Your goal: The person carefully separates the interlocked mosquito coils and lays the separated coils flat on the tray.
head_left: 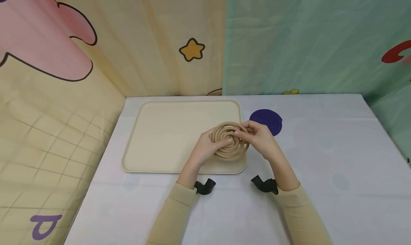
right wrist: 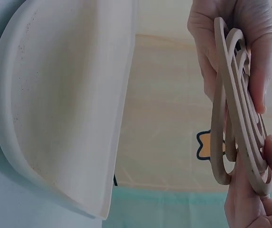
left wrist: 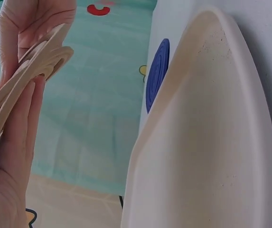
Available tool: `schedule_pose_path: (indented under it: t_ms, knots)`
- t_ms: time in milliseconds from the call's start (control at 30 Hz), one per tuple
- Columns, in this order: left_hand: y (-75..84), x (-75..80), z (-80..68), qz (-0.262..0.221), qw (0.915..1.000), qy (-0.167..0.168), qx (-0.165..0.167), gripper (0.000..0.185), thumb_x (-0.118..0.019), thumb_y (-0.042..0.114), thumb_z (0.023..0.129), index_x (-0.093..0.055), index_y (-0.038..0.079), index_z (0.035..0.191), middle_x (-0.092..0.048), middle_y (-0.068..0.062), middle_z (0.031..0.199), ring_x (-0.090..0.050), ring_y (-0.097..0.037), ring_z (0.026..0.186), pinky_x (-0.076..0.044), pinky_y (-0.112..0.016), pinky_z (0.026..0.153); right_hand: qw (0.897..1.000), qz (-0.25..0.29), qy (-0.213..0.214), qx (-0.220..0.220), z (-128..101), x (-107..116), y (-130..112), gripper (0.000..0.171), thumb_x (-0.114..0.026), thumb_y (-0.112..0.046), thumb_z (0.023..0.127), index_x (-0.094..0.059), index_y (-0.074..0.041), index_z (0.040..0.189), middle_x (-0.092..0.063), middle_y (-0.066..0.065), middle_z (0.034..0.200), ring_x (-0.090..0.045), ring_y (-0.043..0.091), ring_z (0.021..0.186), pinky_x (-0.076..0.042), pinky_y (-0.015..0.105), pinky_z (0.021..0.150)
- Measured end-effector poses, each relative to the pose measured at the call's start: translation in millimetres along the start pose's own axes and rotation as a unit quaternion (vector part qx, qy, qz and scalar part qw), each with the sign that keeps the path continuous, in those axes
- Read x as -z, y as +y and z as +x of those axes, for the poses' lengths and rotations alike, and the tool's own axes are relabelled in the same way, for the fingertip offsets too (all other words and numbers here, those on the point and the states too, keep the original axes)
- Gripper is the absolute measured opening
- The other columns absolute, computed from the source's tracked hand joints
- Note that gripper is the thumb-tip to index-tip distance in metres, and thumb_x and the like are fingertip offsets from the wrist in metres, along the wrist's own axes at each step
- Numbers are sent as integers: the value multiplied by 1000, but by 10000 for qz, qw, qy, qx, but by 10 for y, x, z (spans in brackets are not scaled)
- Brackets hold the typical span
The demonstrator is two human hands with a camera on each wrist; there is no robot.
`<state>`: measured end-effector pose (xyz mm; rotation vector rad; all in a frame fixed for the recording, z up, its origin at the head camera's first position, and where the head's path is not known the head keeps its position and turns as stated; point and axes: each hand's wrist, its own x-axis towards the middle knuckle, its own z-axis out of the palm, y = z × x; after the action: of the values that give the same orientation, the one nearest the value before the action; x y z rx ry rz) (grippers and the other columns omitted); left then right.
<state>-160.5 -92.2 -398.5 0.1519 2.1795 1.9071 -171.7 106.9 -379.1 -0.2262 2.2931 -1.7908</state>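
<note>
- Gripping beige spiral coil pair (head_left: 229, 140) w/ both hands: left hand (head_left: 205, 146) & right hand (head_left: 260, 138) pinch it, fingers curled, above beige plastic tray (head_left: 154, 138).
- Risk: brittle rings probably snap if pulled apart too hard.

Both forearms reach forward and the hands meet. The left hand (head_left: 207, 145) and the right hand (head_left: 258, 138) seem to pinch with curled fingers.

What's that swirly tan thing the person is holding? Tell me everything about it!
The tan spiral coil is a flat beige disc made of one strip wound in rings, with gaps between them. It looks stiff and matte. The wrist views show its rings pulled slightly apart. The left hand and right hand pinch it from each side, holding it above the beige tray.
</note>
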Motion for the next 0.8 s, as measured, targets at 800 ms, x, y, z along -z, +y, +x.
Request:
schedule_pose_path:
  t_ms: [800]
  knots:
    - [-61,-233,63,-2491,9496,1888,-232,42,-68,11,92,-56,1,132,-63,-17,130,-65,-20,115,-54,-26,94,9894,1394,246,-315,92,-342,124,23,-64,-9,95,-61,8,109,-70,-8,75,-70,6,70,-60,25,74]
